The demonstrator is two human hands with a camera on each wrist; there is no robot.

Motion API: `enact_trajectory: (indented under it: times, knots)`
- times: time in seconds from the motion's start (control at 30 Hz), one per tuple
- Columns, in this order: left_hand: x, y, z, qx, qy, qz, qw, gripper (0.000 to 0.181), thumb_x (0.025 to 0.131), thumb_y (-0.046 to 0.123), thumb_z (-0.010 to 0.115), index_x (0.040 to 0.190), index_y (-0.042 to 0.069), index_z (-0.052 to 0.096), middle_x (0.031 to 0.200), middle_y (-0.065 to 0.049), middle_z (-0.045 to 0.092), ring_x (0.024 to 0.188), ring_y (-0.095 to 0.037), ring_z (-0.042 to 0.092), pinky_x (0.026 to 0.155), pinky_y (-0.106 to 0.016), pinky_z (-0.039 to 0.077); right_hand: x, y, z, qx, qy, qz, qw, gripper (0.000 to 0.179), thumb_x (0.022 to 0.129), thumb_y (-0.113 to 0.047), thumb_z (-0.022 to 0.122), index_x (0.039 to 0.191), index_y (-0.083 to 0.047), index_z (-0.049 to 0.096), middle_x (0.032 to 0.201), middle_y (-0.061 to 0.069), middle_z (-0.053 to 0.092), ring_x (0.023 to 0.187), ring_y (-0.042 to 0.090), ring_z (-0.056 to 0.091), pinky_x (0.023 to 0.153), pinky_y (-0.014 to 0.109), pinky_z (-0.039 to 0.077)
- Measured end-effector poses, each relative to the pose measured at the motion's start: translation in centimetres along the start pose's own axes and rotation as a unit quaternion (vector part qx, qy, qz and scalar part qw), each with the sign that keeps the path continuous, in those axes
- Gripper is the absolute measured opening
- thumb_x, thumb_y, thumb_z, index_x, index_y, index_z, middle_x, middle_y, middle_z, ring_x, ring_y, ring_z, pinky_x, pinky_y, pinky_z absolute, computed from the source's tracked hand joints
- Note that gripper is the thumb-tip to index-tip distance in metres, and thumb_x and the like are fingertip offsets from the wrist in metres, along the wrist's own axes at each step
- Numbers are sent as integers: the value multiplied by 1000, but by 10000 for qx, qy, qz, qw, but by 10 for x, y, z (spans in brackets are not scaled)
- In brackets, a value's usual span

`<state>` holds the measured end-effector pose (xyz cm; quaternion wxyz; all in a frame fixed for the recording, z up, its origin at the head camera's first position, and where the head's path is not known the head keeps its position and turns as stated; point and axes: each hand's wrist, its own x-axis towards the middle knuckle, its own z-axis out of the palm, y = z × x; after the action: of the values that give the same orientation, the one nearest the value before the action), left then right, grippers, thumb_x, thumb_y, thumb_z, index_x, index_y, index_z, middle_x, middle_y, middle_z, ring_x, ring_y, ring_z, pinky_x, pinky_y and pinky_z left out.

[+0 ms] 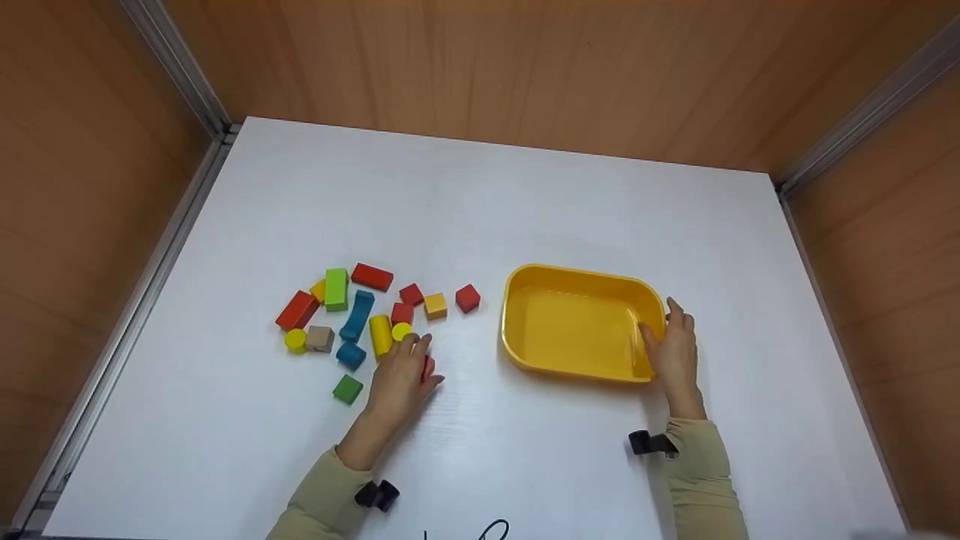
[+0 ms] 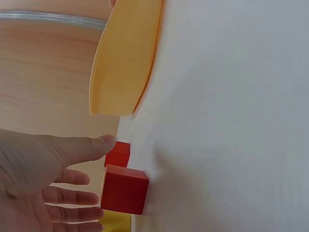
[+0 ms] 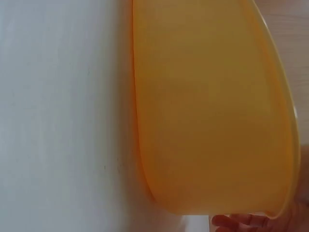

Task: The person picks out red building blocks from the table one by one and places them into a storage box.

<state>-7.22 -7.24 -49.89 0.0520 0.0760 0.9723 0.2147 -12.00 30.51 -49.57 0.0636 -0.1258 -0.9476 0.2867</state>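
Left of the yellow tray [image 1: 577, 322], the left hand [image 1: 401, 379] blocks most of a red block [image 1: 428, 367] from my head camera. Farther left of the tray, a green block [image 1: 337, 289] partly covers an orange block [image 1: 318, 290]. Both wrist views crop the tray. Below the tray, I note a black curl [image 1: 495, 528] cut by the bottom edge; cannot identify.

— What encloses us here?
— We have wood-grained brown panels on three sides: a far wall [image 1: 487, 75], a left wall [image 1: 90, 187] and a right wall [image 1: 885, 285].
— And at the corners?
— We see grey metal posts [image 1: 182, 67], plus a matching rail [image 1: 144, 300] along our left side.
— Our surface?
— A white bench [image 1: 525, 202], smooth, catching a soft sheen of light.
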Motion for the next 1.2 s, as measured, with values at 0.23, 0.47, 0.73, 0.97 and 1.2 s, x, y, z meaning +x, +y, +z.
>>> enact_trajectory:
  times: [0.23,0.47,0.73,0.97,1.2]
  knots:
    - [2,-2,6,-21,-150,-196,9997,64,73,22,73,126,3,46,115,-16,45,102,-26,45,87,-36,42,7,2,6,-98,118,151,9998,44,87,-11,52,125,7,38,103,28,48,90,40,50,74,49,43]
    - [5,-2,8,-78,-331,-375,9987,61,75,23,71,126,2,45,114,-16,46,101,-25,46,87,-37,42,8,6,10,-365,370,48,9986,28,88,-7,45,111,8,46,89,25,53,76,38,54,60,49,44]
    - [7,1,8,-110,-525,-678,9963,54,77,21,69,122,-1,47,110,-18,48,92,-25,49,83,-38,45,7,7,13,-658,387,83,9970,17,88,-8,42,97,6,44,73,23,52,58,33,51,47,46,41]
    - [9,2,9,-53,-592,-821,9948,51,78,21,68,119,-2,49,109,-17,49,91,-24,49,84,-37,45,10,4,11,-791,-31,372,9962,19,91,-11,39,101,4,39,70,24,54,53,32,50,43,42,39]
    - [9,3,8,-131,-597,-835,9946,47,78,18,68,117,-3,50,104,-16,49,88,-23,48,83,-35,45,10,4,11,-766,-274,508,9954,22,92,-12,37,106,4,35,75,27,54,59,35,54,45,43,41]
